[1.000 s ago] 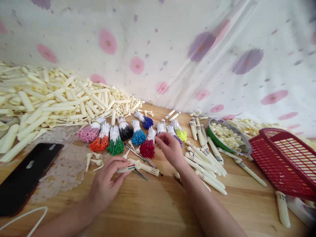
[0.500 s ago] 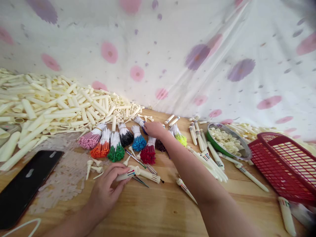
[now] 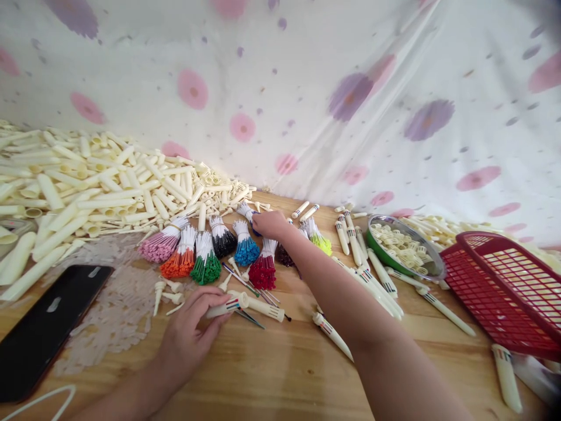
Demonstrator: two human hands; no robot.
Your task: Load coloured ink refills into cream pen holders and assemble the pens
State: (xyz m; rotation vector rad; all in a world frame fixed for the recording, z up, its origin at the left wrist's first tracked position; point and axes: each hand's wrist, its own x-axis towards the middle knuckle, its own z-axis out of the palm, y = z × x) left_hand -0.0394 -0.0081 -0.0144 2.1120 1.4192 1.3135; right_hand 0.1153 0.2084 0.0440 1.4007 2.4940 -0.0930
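My left hand (image 3: 189, 330) rests on the wooden table, fingers curled round a cream pen part (image 3: 222, 307) with coloured refills showing at its end. My right hand (image 3: 270, 224) reaches far forward, fingers closed over the dark blue refill bundle (image 3: 246, 213) at the back of a row of bundles. That row holds pink (image 3: 159, 244), orange (image 3: 179, 260), green (image 3: 205, 262), black (image 3: 221, 238), light blue (image 3: 245, 245) and red (image 3: 263, 268) bundles. What the right fingers pinch is hidden.
A heap of cream pen barrels (image 3: 87, 181) fills the left. A black phone (image 3: 41, 327) lies at the near left. Assembled pens (image 3: 372, 280) lie to the right, beside a green bowl (image 3: 405, 248) of small rings and a red plastic basket (image 3: 508, 286). A flowered cloth (image 3: 307, 88) hangs behind.
My right hand has moved from near the red bundle forward and left to the dark blue bundle at the back. The left hand has stayed put on the pen part.
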